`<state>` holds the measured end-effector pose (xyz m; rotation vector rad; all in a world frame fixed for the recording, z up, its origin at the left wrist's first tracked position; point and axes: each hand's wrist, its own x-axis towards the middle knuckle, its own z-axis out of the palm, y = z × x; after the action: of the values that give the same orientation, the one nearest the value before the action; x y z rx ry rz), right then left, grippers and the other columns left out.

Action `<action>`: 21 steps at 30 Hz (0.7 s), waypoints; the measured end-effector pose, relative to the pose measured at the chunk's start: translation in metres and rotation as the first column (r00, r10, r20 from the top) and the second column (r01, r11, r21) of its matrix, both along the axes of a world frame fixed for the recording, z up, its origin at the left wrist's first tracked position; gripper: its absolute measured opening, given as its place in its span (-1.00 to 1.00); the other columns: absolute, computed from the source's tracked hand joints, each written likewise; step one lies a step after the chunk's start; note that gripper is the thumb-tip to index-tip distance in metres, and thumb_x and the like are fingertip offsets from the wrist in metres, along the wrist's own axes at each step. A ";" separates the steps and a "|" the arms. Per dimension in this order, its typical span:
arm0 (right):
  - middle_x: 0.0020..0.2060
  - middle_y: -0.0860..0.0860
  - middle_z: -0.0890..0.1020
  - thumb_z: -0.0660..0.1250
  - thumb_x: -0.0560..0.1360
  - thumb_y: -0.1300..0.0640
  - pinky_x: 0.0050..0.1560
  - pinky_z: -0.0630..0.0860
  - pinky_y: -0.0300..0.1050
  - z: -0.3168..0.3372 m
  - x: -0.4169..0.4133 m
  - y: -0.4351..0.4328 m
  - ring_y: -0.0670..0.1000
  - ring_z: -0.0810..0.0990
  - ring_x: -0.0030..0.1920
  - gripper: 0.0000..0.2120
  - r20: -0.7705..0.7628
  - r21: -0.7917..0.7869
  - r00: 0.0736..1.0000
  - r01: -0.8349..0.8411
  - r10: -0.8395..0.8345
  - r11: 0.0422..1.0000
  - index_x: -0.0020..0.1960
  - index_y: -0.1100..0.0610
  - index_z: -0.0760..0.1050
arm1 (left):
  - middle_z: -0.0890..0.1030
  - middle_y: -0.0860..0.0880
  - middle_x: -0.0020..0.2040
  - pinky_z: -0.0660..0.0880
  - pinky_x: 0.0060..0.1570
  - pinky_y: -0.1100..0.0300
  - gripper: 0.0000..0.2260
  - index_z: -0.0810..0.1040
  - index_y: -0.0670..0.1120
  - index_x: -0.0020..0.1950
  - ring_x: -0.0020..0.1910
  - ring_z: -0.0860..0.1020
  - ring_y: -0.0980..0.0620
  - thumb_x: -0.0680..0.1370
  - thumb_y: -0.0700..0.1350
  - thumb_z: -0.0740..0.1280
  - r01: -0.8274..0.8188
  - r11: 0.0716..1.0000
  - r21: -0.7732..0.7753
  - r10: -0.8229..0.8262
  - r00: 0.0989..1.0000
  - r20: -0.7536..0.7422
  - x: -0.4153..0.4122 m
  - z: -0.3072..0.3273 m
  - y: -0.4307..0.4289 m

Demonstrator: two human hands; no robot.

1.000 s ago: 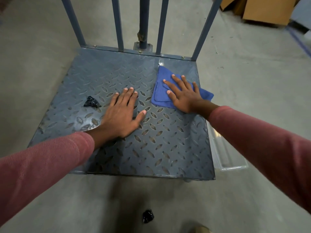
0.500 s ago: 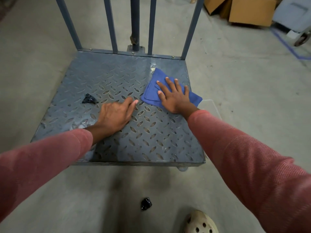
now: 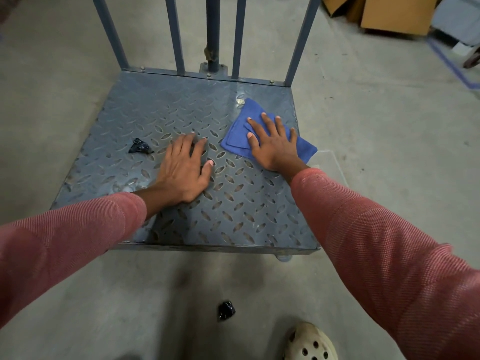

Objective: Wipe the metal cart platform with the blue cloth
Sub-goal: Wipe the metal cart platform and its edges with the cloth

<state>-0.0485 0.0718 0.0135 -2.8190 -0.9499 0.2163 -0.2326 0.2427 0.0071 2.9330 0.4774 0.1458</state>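
The grey metal cart platform [image 3: 145, 110] with a raised diamond tread fills the middle of the head view. A folded blue cloth [image 3: 241, 126] lies on its far right part, one corner hanging over the right edge. My right hand [image 3: 272, 144] lies flat on the cloth with fingers spread, pressing it to the plate. My left hand [image 3: 181, 167] rests palm down on the bare tread at the centre, fingers apart, holding nothing.
A crumpled black scrap [image 3: 139, 146] lies on the platform left of my left hand. Another black scrap [image 3: 226, 310] and a white perforated shoe [image 3: 309, 341] are on the concrete floor. Upright blue bars [image 3: 174, 35] rise at the platform's far edge. Cardboard boxes [image 3: 394, 14] stand far right.
My right hand and the cloth have slid a little toward me along the right side. My left hand lifted partly half a second ago and lies flat again now.
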 end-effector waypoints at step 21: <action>0.63 -0.03 0.01 -0.09 0.67 -0.20 0.56 -0.14 0.28 -0.008 -0.042 0.001 0.17 -0.09 0.62 -0.49 0.032 0.115 0.958 0.278 -0.283 0.954 0.61 -0.19 0.06 | -0.07 -0.18 0.71 -0.16 0.65 -0.14 -0.36 -0.02 -0.06 0.70 0.69 -0.12 -0.16 0.70 0.26 -0.17 0.003 0.999 -0.045 -0.008 0.994 -0.106 0.005 -0.003 0.002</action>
<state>-0.0905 0.0728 0.0057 -2.8237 -0.5387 0.0583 -0.2271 0.2447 0.0040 2.9087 0.4810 -0.0220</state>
